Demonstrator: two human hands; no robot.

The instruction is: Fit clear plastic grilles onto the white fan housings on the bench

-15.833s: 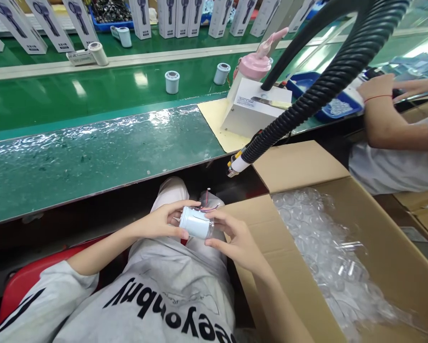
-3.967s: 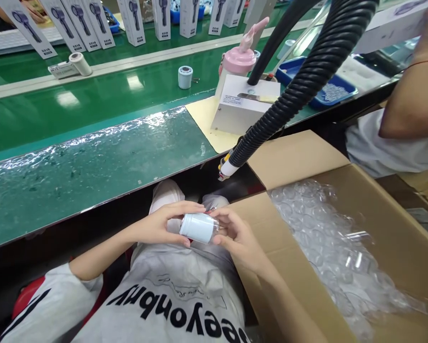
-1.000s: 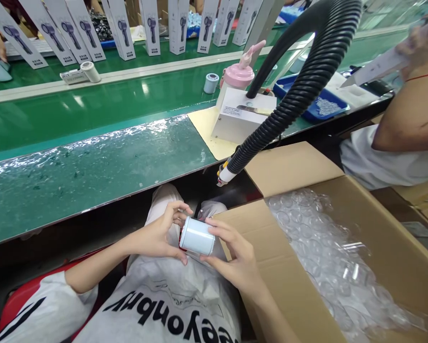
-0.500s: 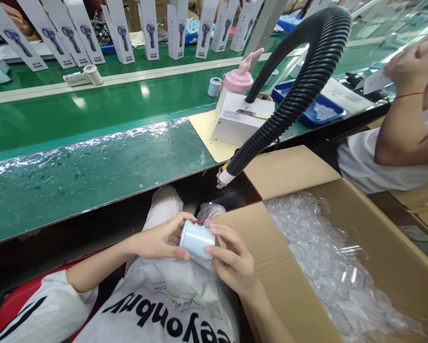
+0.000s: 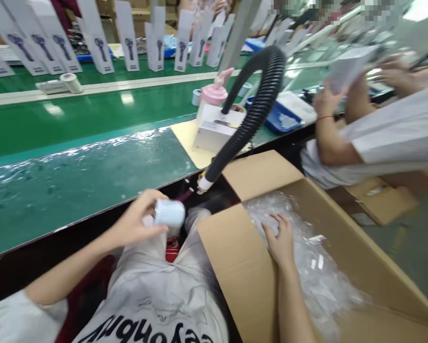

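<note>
A light blue cylindrical housing (image 5: 171, 213) is held in my left hand (image 5: 142, 216), with fingers and thumb around its left end, just off the bench's front edge. It is blurred, and wires trail from it indistinctly. My right hand (image 5: 281, 238) has its fingers apart and holds nothing, over the near side of a cardboard box (image 5: 238, 257). Below and beyond that hand, many clear plastic round pieces (image 5: 317, 281) fill the box.
A black corrugated hose (image 5: 271, 71) arches from a white device (image 5: 214, 126) to a nozzle by the bench edge. A pink-topped bottle (image 5: 215, 93) stands behind. White printed cartons (image 5: 128, 38) line the conveyor (image 5: 92, 114). A co-worker (image 5: 388, 128) holds a white box at right.
My right hand has let go of the housing and moved right, over the box. My left hand has carried the housing left and up. The view has turned right.
</note>
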